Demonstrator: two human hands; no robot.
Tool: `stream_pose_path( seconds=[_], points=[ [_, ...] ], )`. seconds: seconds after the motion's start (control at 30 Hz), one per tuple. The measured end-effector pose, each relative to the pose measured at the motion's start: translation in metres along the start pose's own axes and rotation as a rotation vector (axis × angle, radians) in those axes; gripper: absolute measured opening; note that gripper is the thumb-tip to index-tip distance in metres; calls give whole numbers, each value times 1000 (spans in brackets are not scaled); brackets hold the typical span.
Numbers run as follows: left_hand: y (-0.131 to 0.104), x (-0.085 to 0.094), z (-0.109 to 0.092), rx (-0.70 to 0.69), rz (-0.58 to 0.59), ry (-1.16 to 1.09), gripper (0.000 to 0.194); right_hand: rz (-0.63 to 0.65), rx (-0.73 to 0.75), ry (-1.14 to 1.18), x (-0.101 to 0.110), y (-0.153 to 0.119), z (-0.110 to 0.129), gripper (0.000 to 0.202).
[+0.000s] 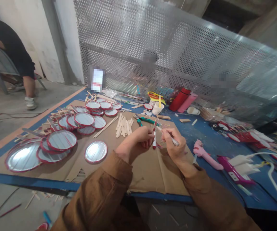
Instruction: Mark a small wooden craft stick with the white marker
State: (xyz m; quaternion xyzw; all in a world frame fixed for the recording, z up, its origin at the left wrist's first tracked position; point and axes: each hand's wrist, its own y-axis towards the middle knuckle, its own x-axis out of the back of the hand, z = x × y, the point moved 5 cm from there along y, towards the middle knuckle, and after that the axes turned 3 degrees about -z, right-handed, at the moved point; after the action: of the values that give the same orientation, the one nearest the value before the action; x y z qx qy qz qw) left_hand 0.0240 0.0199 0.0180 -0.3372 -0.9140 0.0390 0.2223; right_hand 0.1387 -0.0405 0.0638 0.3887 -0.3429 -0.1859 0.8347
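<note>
My left hand [143, 137] is closed on a thin red-and-white stick [154, 141], held upright above the cardboard [143, 176]. Just to its right, my right hand [175, 142] is closed around a white pen-like tool [175, 141], its front end pointing at the stick. A pile of flat wooden sticks [122, 125] lies beyond my left hand. Beside my left forearm rests a single round silver disc with a red rim [96, 151]. Green-handled pliers [138, 121] lie behind my hands.
Stacks of red-rimmed discs [61, 140] fill the left side. Behind are a paper cup [157, 108] and a red bottle [179, 99]. A pink glue gun [207, 154] and a magenta power strip [234, 170] lie at right. A person [10, 45] sits at far left.
</note>
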Motion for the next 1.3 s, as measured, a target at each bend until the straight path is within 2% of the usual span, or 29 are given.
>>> stream_pose_path(
  seconds=[0.33,0.77,1.2,1.3],
  points=[
    [4,-1,3,-35,26,-32,34,96,-47,-42,-7,0,-5,20],
    [1,1,1,-32,11,10,31,60,-10,-23,-5,0,-5,17],
    [2,1,1,-30,12,6,31,87,-67,-20,-5,0,-11,17],
    [1,1,0,-33,9,17,30,49,-70,-7,-3,0,-9,17]
  ],
)
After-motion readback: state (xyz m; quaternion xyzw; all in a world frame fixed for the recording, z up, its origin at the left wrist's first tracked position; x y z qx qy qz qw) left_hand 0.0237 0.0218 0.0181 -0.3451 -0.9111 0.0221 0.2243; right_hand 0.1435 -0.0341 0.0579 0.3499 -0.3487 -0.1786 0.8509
